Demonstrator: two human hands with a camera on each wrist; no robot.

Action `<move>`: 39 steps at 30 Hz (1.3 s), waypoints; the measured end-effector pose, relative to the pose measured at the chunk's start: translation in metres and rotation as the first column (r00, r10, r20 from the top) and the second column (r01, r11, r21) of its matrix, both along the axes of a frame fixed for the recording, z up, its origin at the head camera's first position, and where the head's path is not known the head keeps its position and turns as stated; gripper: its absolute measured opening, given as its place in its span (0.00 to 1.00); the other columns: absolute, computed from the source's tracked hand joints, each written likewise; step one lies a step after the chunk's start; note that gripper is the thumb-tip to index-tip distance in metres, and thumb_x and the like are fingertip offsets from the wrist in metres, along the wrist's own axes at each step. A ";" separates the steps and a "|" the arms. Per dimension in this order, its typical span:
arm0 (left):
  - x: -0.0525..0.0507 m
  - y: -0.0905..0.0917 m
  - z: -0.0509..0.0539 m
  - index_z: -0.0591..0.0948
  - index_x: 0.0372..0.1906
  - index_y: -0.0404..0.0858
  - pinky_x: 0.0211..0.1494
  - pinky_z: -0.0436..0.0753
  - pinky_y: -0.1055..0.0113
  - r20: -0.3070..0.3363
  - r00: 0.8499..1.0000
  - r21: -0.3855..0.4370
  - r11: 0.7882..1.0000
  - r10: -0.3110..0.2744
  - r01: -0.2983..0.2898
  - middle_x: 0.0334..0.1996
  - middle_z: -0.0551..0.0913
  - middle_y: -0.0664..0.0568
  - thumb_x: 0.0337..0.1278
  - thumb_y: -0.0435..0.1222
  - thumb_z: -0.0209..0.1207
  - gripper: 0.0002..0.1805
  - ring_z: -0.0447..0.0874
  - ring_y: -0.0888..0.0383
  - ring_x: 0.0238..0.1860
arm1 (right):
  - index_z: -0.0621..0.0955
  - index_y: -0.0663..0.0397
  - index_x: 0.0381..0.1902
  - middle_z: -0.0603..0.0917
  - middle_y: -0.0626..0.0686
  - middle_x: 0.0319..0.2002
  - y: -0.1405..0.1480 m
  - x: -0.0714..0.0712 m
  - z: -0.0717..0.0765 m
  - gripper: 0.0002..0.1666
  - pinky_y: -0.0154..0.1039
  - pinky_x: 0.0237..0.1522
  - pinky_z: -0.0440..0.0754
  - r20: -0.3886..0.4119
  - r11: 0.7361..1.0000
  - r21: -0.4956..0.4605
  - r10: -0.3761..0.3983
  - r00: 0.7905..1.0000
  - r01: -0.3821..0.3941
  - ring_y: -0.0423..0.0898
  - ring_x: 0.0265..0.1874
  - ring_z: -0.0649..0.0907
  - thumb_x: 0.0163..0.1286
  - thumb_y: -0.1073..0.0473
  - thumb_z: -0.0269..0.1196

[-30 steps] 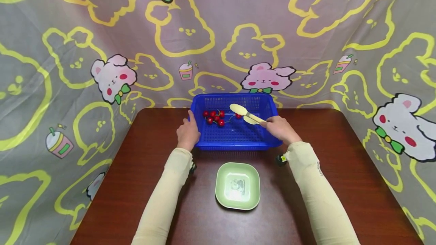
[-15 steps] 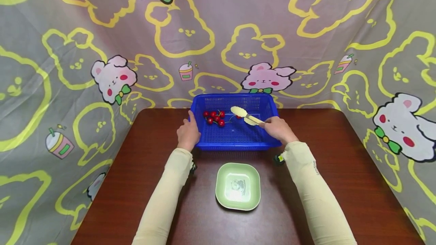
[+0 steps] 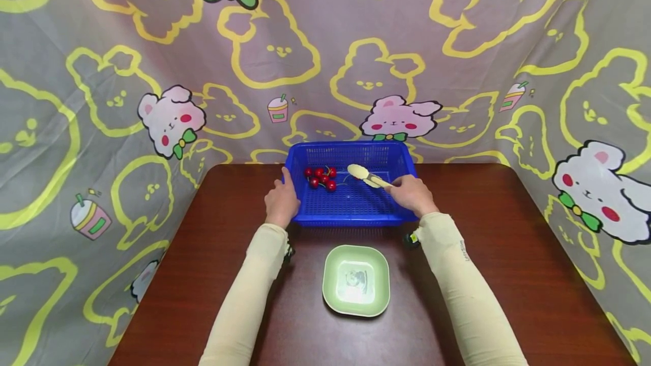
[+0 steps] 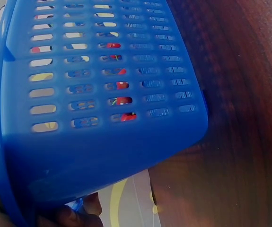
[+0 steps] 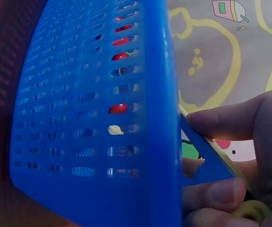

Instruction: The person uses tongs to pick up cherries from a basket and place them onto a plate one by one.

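Observation:
A blue plastic basket [image 3: 346, 220] with slotted walls stands on the table. My left hand [image 3: 281, 202] grips its left rim, and in the left wrist view the fingers [image 4: 81, 215] curl round the rim. My right hand [image 3: 413, 195] holds cream-tipped tongs [image 3: 378, 179] by the handles, over the basket's right side. Several red cherries [image 3: 320, 177] with stems lie in the basket's left half. Through the slots in the right wrist view, a lone red cherry [image 5: 118, 109] shows beside a pale tong tip [image 5: 115, 129]. From the head view the tongs hide that cherry.
A light green square dish [image 3: 356, 304] with a printed picture on its bottom stands in front of the basket. The brown table [image 3: 503, 242] extends to both sides. A patterned curtain [image 3: 458, 27] hangs behind and along the sides.
The tongs have come down and slightly right, with the right hand and forearm drawing inward. The lone cherry, visible earlier beside the tongs, is now covered in the head view. My left hand stays put.

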State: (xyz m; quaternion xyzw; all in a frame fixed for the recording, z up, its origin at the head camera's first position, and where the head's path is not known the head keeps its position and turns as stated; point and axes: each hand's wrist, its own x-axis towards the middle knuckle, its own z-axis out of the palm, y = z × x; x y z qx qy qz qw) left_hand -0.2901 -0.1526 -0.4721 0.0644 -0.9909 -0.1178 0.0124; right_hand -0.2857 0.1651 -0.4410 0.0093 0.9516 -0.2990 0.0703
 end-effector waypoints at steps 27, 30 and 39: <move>-0.001 -0.001 -0.003 0.45 0.84 0.35 0.49 0.84 0.42 -0.003 1.000 -0.006 1.000 0.011 -0.011 0.62 0.76 0.28 0.61 0.40 0.68 0.56 0.87 0.33 0.45 | 0.83 0.58 0.62 0.87 0.63 0.54 -0.006 0.000 -0.008 0.28 0.54 0.41 0.80 -0.060 0.998 0.048 -0.042 0.997 0.045 0.58 0.43 0.83 0.70 0.48 0.62; -0.001 0.000 -0.002 0.46 0.84 0.34 0.49 0.84 0.42 -0.013 1.000 -0.007 1.000 0.010 -0.010 0.61 0.77 0.28 0.61 0.39 0.68 0.55 0.87 0.32 0.45 | 0.83 0.58 0.62 0.87 0.63 0.54 -0.006 0.001 -0.008 0.28 0.54 0.41 0.79 -0.068 0.998 0.038 -0.042 0.997 0.045 0.58 0.43 0.83 0.70 0.49 0.62; 0.001 0.001 -0.001 0.48 0.83 0.34 0.48 0.84 0.42 -0.030 0.999 -0.008 1.000 0.012 -0.012 0.60 0.77 0.28 0.60 0.38 0.68 0.54 0.87 0.32 0.43 | 0.83 0.57 0.62 0.86 0.65 0.56 -0.005 0.006 -0.006 0.27 0.55 0.43 0.78 -0.092 0.999 0.002 -0.036 0.995 0.036 0.58 0.43 0.82 0.72 0.49 0.63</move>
